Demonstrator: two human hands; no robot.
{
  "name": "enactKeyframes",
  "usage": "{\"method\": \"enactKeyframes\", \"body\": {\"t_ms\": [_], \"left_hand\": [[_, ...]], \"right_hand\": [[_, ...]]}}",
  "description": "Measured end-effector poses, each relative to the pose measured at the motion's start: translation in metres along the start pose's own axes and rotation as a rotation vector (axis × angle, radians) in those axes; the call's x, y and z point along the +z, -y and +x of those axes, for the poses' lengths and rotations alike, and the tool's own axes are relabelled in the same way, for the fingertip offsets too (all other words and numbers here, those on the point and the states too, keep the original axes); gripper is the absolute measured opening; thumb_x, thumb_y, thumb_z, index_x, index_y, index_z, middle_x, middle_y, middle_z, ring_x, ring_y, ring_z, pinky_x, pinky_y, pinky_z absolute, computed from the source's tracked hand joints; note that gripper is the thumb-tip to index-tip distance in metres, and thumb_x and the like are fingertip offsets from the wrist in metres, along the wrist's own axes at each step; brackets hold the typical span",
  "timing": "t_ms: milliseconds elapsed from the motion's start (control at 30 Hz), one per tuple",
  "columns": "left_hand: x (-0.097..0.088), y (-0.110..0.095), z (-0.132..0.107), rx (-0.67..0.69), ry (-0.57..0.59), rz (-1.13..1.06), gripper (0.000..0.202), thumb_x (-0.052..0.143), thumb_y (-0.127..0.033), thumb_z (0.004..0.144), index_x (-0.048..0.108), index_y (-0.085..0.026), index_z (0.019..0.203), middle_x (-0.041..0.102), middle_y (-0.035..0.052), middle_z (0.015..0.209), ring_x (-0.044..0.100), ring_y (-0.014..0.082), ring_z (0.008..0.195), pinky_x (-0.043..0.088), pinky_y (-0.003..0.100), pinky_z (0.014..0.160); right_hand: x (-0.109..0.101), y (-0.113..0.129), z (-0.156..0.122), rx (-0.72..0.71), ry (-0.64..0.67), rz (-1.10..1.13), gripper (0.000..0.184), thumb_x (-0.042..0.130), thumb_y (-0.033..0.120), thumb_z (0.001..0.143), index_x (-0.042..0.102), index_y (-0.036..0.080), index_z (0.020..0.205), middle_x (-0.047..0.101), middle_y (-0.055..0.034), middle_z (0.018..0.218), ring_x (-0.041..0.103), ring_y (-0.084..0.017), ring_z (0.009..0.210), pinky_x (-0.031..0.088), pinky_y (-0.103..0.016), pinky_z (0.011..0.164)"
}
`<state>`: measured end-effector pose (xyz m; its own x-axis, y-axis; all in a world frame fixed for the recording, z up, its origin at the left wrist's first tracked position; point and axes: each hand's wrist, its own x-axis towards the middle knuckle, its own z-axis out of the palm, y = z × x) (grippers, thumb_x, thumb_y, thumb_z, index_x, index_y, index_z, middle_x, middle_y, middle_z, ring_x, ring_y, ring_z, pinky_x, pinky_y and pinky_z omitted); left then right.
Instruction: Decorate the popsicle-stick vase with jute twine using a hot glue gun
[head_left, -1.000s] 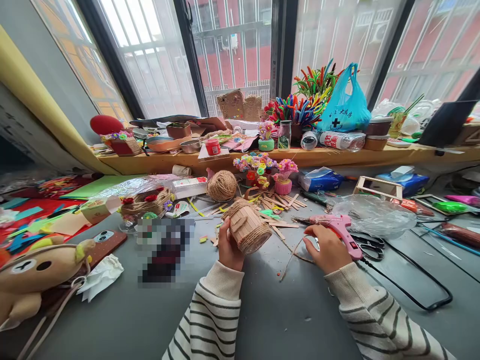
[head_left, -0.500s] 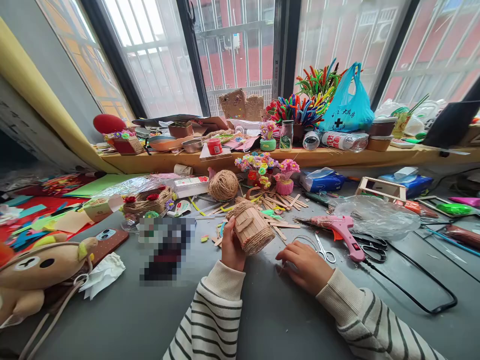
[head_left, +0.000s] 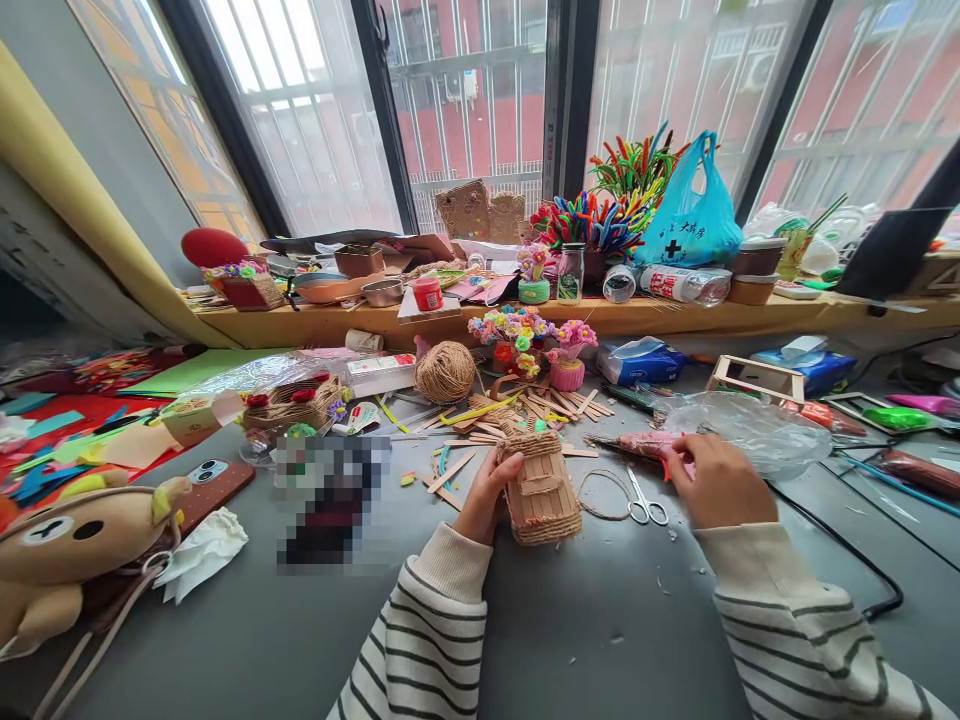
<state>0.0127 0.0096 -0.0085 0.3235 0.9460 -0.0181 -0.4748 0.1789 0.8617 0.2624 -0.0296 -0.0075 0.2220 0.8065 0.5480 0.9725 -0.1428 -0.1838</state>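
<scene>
My left hand (head_left: 486, 497) is closed on the side of a small container covered in wooden craft sticks (head_left: 541, 488), with twine wound round its top and bottom edges. A short stick piece sits across its front. Over to the right, my right hand (head_left: 721, 482) has its fingers wrapped round the pink hot glue gun (head_left: 651, 443), which lies on the table with its nozzle to the left. The hand covers most of the gun's handle. Between the hands lie small scissors (head_left: 646, 498) and a loop of twine (head_left: 604, 495).
Behind the container are loose craft sticks (head_left: 577, 405), a ball of twine (head_left: 445, 371) and fuzzy-wire flowers (head_left: 568, 355). A crumpled clear plastic bag (head_left: 757, 425) and a black cord (head_left: 847, 540) lie to the right. At left are a plush bear (head_left: 67, 550) and a phone (head_left: 217, 490).
My right hand has moved right, from the bare table to the glue gun, and taken hold of it. The container has shifted right and lower, turned more upright in my left hand.
</scene>
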Motion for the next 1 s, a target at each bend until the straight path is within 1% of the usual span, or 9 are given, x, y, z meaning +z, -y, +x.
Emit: {"method": "enactKeyframes", "body": {"t_ms": [67, 133, 200, 367, 467, 600, 667, 800, 1000], "left_hand": [[0.0, 0.002, 0.001, -0.01, 0.014, 0.023, 0.044, 0.067, -0.035, 0.063, 0.058, -0.014, 0.1, 0.064, 0.0094, 0.102, 0.055, 0.0294, 0.101, 0.041, 0.04, 0.087], [0.001, 0.003, 0.002, -0.014, 0.016, 0.036, 0.043, 0.068, -0.034, 0.063, 0.058, -0.014, 0.099, 0.064, 0.0098, 0.102, 0.055, 0.0297, 0.102, 0.04, 0.041, 0.088], [0.002, 0.003, 0.001, -0.018, 0.018, 0.047, 0.041, 0.067, -0.034, 0.064, 0.058, -0.015, 0.099, 0.063, 0.01, 0.103, 0.054, 0.0298, 0.103, 0.039, 0.042, 0.089], [0.002, 0.002, 0.001, -0.013, 0.023, 0.069, 0.041, 0.067, -0.035, 0.064, 0.06, -0.016, 0.1, 0.063, 0.0092, 0.105, 0.053, 0.0292, 0.105, 0.038, 0.041, 0.091], [0.001, 0.002, 0.002, -0.014, 0.029, 0.075, 0.041, 0.067, -0.036, 0.064, 0.06, -0.017, 0.099, 0.065, 0.0086, 0.103, 0.054, 0.0296, 0.104, 0.039, 0.042, 0.09], [0.0, 0.003, 0.003, -0.031, 0.004, 0.082, 0.04, 0.066, -0.036, 0.064, 0.061, -0.016, 0.099, 0.065, 0.0092, 0.102, 0.054, 0.0299, 0.103, 0.038, 0.042, 0.091], [0.0, 0.003, 0.003, -0.045, 0.002, 0.069, 0.042, 0.066, -0.036, 0.064, 0.06, -0.016, 0.1, 0.064, 0.0096, 0.103, 0.054, 0.0293, 0.104, 0.038, 0.042, 0.092], [0.0, 0.003, 0.002, -0.059, 0.007, 0.055, 0.042, 0.066, -0.036, 0.065, 0.058, -0.016, 0.101, 0.064, 0.009, 0.102, 0.055, 0.0276, 0.102, 0.04, 0.042, 0.091], [-0.001, 0.005, 0.002, -0.073, 0.006, 0.007, 0.035, 0.065, -0.033, 0.067, 0.06, -0.017, 0.097, 0.062, 0.0101, 0.107, 0.055, 0.0268, 0.103, 0.04, 0.043, 0.091]], "right_hand": [[0.003, -0.017, 0.001, 0.126, 0.046, -0.177, 0.027, 0.036, 0.03, 0.08, 0.057, 0.013, 0.082, 0.059, -0.0137, 0.081, 0.054, -0.025, 0.077, 0.04, -0.035, 0.072], [0.009, -0.028, -0.001, 0.174, 0.075, -0.21, 0.037, 0.036, 0.039, 0.081, 0.058, 0.009, 0.083, 0.059, -0.0188, 0.08, 0.055, -0.028, 0.076, 0.04, -0.038, 0.07], [0.017, -0.033, -0.003, 0.196, 0.114, -0.223, 0.046, 0.037, 0.05, 0.079, 0.058, 0.009, 0.079, 0.059, -0.0193, 0.076, 0.056, -0.03, 0.075, 0.041, -0.039, 0.066], [0.036, -0.026, -0.006, 0.218, 0.178, -0.198, 0.056, 0.041, 0.064, 0.071, 0.058, 0.012, 0.08, 0.062, -0.0167, 0.075, 0.06, -0.03, 0.073, 0.044, -0.039, 0.065], [0.039, -0.019, -0.005, 0.255, 0.195, -0.169, 0.053, 0.045, 0.06, 0.071, 0.057, 0.01, 0.086, 0.063, -0.018, 0.079, 0.061, -0.029, 0.073, 0.044, -0.038, 0.064], [0.033, -0.012, -0.003, 0.309, 0.174, -0.122, 0.043, 0.045, 0.044, 0.073, 0.055, 0.009, 0.094, 0.062, -0.0171, 0.085, 0.06, -0.027, 0.077, 0.044, -0.037, 0.065], [0.027, -0.009, -0.001, 0.331, 0.152, -0.093, 0.042, 0.043, 0.041, 0.073, 0.053, 0.009, 0.098, 0.062, -0.0162, 0.088, 0.059, -0.027, 0.078, 0.044, -0.036, 0.065], [0.014, -0.002, 0.001, 0.358, 0.104, -0.015, 0.045, 0.044, 0.047, 0.071, 0.051, 0.012, 0.099, 0.061, -0.0136, 0.088, 0.059, -0.025, 0.076, 0.043, -0.033, 0.062], [-0.012, 0.019, -0.001, 0.355, -0.067, 0.256, 0.05, 0.047, 0.055, 0.065, 0.052, 0.016, 0.094, 0.06, -0.0087, 0.077, 0.057, -0.023, 0.068, 0.041, -0.032, 0.059]]}}
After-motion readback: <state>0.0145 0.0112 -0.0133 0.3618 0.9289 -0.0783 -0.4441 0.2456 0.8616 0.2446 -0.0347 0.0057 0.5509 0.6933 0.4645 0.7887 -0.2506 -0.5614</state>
